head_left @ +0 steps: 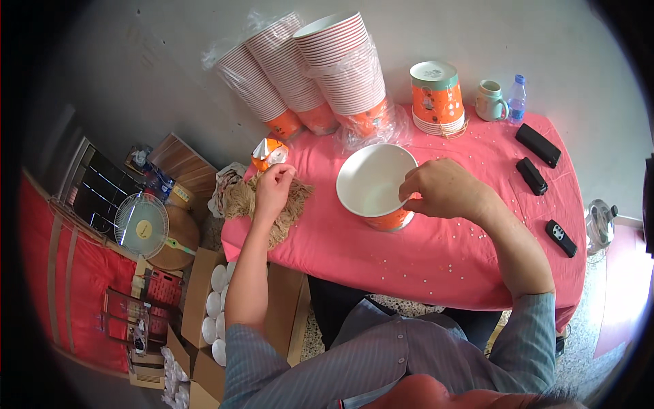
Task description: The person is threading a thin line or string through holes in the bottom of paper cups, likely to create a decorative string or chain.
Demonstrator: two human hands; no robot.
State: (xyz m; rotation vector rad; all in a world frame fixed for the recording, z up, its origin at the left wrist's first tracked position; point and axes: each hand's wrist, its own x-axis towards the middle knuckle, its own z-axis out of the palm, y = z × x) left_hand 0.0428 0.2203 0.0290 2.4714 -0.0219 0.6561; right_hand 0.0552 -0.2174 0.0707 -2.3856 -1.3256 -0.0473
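Observation:
A large white-lined paper bucket (pixel 376 219) with an orange outside stands on the pink-covered table. My right hand (pixel 446 187) pinches its right rim, thumb and fingers closed together there. My left hand (pixel 274 191) is raised over a heap of tan strings (pixel 289 218) at the table's left edge. Its thumb and fingertips are pressed together; whatever may be between them is too small to make out. Just behind that hand sits a crumpled orange-and-white packet (pixel 270 153).
Tall stacks of paper buckets (pixel 340 65) in clear plastic lean at the back, beside upside-down buckets (pixel 437 99). A mug (pixel 490 101), a bottle (pixel 517 99) and black devices (pixel 538 145) line the right. White bits dot the pink cloth (pixel 422 262). An open carton (pixel 204 286) stands lower left.

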